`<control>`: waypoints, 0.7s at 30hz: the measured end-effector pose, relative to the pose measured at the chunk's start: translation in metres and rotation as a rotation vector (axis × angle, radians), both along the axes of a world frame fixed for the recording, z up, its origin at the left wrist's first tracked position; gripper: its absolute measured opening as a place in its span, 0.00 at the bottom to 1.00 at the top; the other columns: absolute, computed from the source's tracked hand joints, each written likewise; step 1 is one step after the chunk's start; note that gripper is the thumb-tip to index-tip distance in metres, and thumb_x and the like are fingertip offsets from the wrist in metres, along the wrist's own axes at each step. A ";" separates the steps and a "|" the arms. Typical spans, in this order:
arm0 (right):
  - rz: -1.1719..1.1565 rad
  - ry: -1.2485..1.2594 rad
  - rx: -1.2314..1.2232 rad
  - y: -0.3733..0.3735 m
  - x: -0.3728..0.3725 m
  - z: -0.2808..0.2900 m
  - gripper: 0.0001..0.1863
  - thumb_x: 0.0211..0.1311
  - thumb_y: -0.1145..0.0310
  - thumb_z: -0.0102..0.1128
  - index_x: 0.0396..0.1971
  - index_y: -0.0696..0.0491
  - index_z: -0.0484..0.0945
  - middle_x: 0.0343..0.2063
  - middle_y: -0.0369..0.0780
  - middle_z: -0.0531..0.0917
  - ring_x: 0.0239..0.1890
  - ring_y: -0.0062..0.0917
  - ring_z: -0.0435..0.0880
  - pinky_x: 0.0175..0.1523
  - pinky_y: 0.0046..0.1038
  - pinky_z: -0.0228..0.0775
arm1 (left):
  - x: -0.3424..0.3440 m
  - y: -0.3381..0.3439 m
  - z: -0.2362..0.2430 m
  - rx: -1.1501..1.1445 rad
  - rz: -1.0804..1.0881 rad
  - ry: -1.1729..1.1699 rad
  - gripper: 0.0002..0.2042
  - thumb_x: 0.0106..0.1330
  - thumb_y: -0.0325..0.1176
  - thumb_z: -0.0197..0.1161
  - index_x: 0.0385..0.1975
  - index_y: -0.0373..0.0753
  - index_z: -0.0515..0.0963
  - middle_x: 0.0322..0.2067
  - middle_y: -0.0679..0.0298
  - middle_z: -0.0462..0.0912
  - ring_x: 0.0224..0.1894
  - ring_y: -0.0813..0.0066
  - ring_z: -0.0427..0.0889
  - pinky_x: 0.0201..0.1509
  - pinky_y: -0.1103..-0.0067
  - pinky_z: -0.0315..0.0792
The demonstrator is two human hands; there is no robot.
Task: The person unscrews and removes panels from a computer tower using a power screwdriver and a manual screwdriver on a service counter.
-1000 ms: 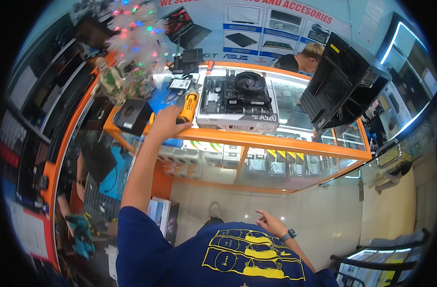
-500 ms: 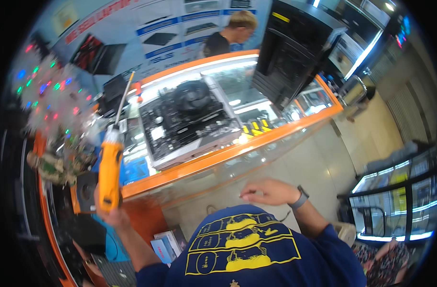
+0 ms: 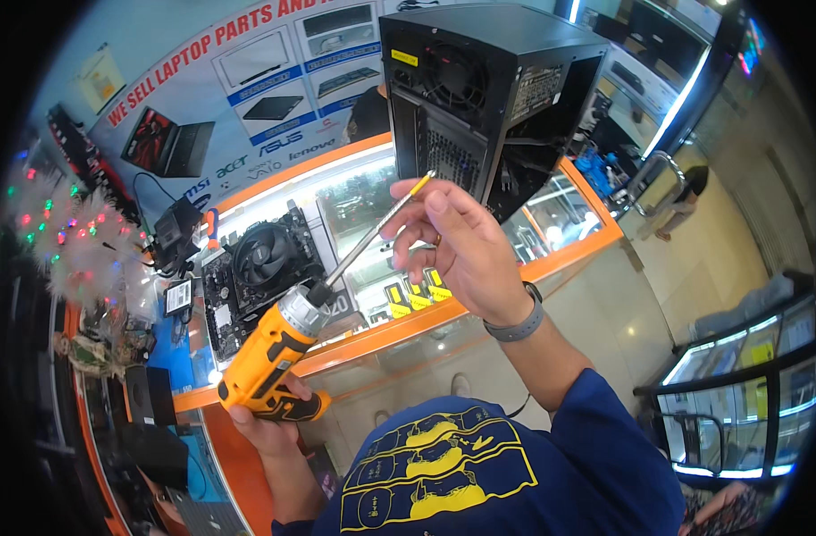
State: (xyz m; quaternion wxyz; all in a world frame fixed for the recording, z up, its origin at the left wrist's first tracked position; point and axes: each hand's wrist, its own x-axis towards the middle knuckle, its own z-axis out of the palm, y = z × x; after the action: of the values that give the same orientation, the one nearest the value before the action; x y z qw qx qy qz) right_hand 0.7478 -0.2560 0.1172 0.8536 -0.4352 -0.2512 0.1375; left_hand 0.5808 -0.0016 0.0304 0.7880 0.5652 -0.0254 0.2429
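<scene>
My left hand (image 3: 274, 427) is closed round the handle of a yellow and black cordless drill (image 3: 265, 357). Its long bit (image 3: 372, 237) slants up to the right, with a yellow band near the tip. My right hand (image 3: 461, 246) is raised beside that tip, fingers loosely bent and apart, index finger next to the bit; whether it touches is unclear. Behind the drill lies a motherboard (image 3: 220, 290) with a round black fan cooler (image 3: 267, 255), partly hidden by the drill. A black computer case (image 3: 506, 54) stands on the counter beyond my right hand.
The glass counter has an orange edge (image 3: 551, 268). Small yellow and black packages (image 3: 417, 299) sit near its front. A lit white decorative tree (image 3: 86, 259) stands left. Behind the counter, a person (image 3: 368, 116) is mostly hidden by the case. A glass showcase (image 3: 738, 384) is at right.
The drill has turned from upright to slanting right and come nearer the middle. My right hand has risen from in front of my shirt to the bit's tip. The view has shifted.
</scene>
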 end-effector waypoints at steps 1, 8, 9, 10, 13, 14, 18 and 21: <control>0.030 0.002 0.013 -0.005 0.011 0.000 0.22 0.79 0.57 0.43 0.56 0.60 0.71 0.39 0.45 0.82 0.35 0.23 0.83 0.32 0.20 0.75 | 0.005 -0.008 0.006 0.013 0.030 0.002 0.39 0.65 0.73 0.48 0.40 0.34 0.74 0.24 0.58 0.79 0.24 0.68 0.81 0.30 0.73 0.78; 0.095 -0.022 0.107 -0.021 0.043 -0.002 0.19 0.80 0.58 0.44 0.50 0.60 0.74 0.33 0.44 0.83 0.31 0.23 0.84 0.32 0.21 0.75 | 0.026 -0.029 0.035 0.049 0.178 -0.006 0.42 0.63 0.69 0.57 0.56 0.30 0.71 0.32 0.53 0.83 0.27 0.65 0.84 0.30 0.74 0.81; 0.100 -0.035 0.102 -0.022 0.045 -0.001 0.19 0.80 0.57 0.43 0.50 0.59 0.74 0.33 0.44 0.83 0.31 0.23 0.84 0.32 0.21 0.75 | 0.027 -0.032 0.039 0.056 0.194 -0.006 0.42 0.63 0.69 0.57 0.56 0.30 0.71 0.32 0.53 0.83 0.27 0.65 0.84 0.30 0.74 0.81; 0.101 -0.047 0.097 -0.023 0.047 0.001 0.20 0.80 0.56 0.43 0.50 0.59 0.74 0.33 0.44 0.83 0.32 0.23 0.84 0.32 0.21 0.75 | 0.027 -0.034 0.042 0.055 0.201 -0.011 0.42 0.62 0.69 0.57 0.56 0.30 0.72 0.32 0.53 0.83 0.27 0.65 0.84 0.31 0.74 0.81; 0.154 0.004 0.068 -0.025 0.046 0.005 0.16 0.78 0.61 0.47 0.49 0.59 0.74 0.32 0.43 0.83 0.31 0.23 0.84 0.32 0.21 0.74 | 0.023 -0.034 0.047 0.082 0.209 -0.019 0.41 0.63 0.68 0.57 0.55 0.30 0.72 0.32 0.53 0.83 0.28 0.66 0.83 0.31 0.74 0.80; 0.161 0.011 0.066 -0.030 0.043 0.001 0.16 0.78 0.61 0.47 0.49 0.59 0.74 0.32 0.43 0.83 0.31 0.23 0.84 0.32 0.21 0.74 | 0.019 -0.034 0.046 0.104 0.242 -0.015 0.40 0.64 0.68 0.53 0.56 0.31 0.72 0.29 0.54 0.81 0.26 0.66 0.82 0.30 0.74 0.79; -0.846 -0.861 -0.499 -0.079 0.044 -0.054 0.11 0.63 0.71 0.67 0.40 0.61 0.79 0.35 0.41 0.83 0.34 0.23 0.83 0.35 0.22 0.72 | -0.008 -0.030 0.026 0.091 0.332 0.008 0.39 0.66 0.67 0.51 0.56 0.31 0.71 0.28 0.54 0.80 0.25 0.66 0.81 0.30 0.73 0.78; -0.901 -0.515 -0.461 -0.068 0.053 -0.072 0.10 0.62 0.69 0.68 0.36 0.60 0.80 0.35 0.42 0.83 0.33 0.27 0.82 0.37 0.27 0.73 | -0.022 -0.027 0.006 0.032 0.253 0.046 0.40 0.65 0.68 0.53 0.56 0.31 0.71 0.28 0.54 0.81 0.25 0.65 0.82 0.30 0.73 0.79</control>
State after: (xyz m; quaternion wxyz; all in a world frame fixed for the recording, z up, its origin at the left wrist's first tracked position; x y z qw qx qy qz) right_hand 0.8011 -0.3242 0.0454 0.6219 -0.6941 -0.2041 -0.2997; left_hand 0.5589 -0.0288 0.0362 0.7423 0.5817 0.0605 0.3270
